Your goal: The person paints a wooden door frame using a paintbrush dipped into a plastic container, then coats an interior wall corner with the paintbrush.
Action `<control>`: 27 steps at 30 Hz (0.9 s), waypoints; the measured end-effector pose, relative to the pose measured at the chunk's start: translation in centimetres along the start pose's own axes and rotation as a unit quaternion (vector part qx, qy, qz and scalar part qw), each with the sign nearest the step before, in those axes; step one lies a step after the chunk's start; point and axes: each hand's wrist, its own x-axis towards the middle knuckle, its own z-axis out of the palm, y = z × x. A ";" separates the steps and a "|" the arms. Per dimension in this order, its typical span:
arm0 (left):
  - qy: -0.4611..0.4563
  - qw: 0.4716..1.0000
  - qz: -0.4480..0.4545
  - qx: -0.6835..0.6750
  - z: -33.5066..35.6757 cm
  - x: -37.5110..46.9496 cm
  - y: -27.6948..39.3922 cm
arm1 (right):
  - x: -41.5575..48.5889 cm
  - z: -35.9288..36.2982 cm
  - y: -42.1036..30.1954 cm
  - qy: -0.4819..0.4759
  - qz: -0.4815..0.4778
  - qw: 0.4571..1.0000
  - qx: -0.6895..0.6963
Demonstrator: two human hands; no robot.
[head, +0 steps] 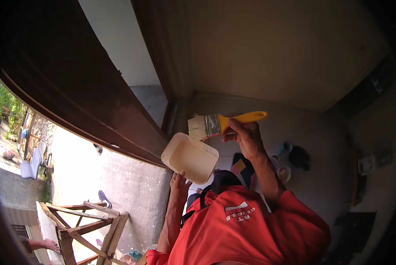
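Observation:
My right hand (244, 135) grips the yellow handle of a wide, flat paintbrush (214, 127). Its pale bristles point left, over the far rim of a cream plastic tub (189, 159). My left hand (180, 180) holds this tub by its near edge, with the thumb up at the rim. A pale layer covers the inside of the tub; whether it is liquid I cannot tell. Behind the tub and to the left stands a dark brown wooden door (118, 112).
A rough wooden frame (85, 225) stands outside at the lower left, with another person's hand (50, 245) on its board. A plain wall (267, 49) rises ahead. A patterned mat (239, 165) and small containers (284, 174) lie on the tiled floor.

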 end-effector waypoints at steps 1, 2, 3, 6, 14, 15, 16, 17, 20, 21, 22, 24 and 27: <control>0.000 1.000 0.004 0.013 0.6 0.2 0.7 | 0.1 0.5 -0.7 -0.017 -0.017 0.998 -0.053; -0.001 1.000 0.006 0.026 1.1 0.2 1.1 | 0.1 1.1 -1.3 -0.023 -0.041 0.991 -0.121; -0.008 0.999 0.021 0.030 1.8 -0.2 1.8 | 0.2 1.7 -1.8 -0.041 -0.057 0.979 -0.194; -0.010 0.998 0.048 0.036 2.9 -1.2 3.7 | 0.9 4.8 -2.3 -0.110 -0.080 0.938 -0.318; 0.011 0.997 0.071 0.026 5.0 -2.4 5.4 | 4.0 6.8 1.6 -0.244 -0.112 0.757 -0.596; 0.013 0.997 0.072 0.024 5.0 -2.2 5.4 | 4.3 6.9 1.9 -0.247 -0.112 0.756 -0.596; 0.015 0.997 0.074 0.032 5.2 -1.9 5.5 | 4.7 6.9 2.0 -0.250 -0.132 0.750 -0.598; 0.020 0.996 0.074 0.040 5.3 -2.0 5.5 | 4.6 6.9 2.3 -0.256 -0.149 0.745 -0.598; -0.005 0.996 0.086 0.035 6.9 -2.5 7.0 | 4.9 7.4 1.6 -0.270 -0.153 0.728 -0.611; 0.008 0.996 0.088 0.030 6.9 -2.5 7.2 | 5.0 8.1 0.9 -0.274 -0.168 0.728 -0.605; 0.020 0.995 0.093 0.026 6.9 -2.9 7.1 | 4.2 8.6 -0.5 -0.265 -0.135 0.770 -0.564; 0.032 0.996 0.076 0.044 6.3 -2.4 6.8 | 4.3 8.7 -2.3 -0.254 -0.144 0.821 -0.491; 0.047 0.995 0.069 0.046 6.6 -1.7 6.0 | 5.2 8.0 -3.6 -0.255 -0.084 0.873 -0.406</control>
